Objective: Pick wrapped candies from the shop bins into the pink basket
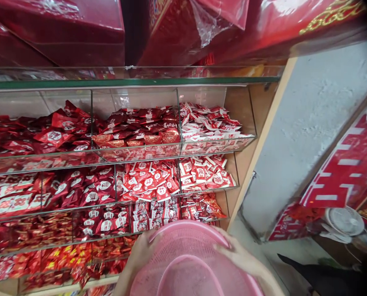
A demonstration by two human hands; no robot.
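Note:
A pink plastic basket (188, 244) with fine perforated walls is at the bottom middle, in front of the shelves. My left hand (143, 248) grips its left rim, fingers curled over the edge. On the opposite rim, my right hand (234, 253) is closed with the fingertips inside. The part of the basket's inside that shows has nothing in it. Just beyond the rim lie small red and white packets (156, 211) in a glass-walled compartment.
Tiered glass-divided shelves hold red packets (55, 135) in many compartments. Large red boxes (198, 33) overhang a glass shelf edge (134, 82) above. A wooden side panel (261, 139) and grey wall (300, 123) bound the right. A white fan (345, 222) stands at far right.

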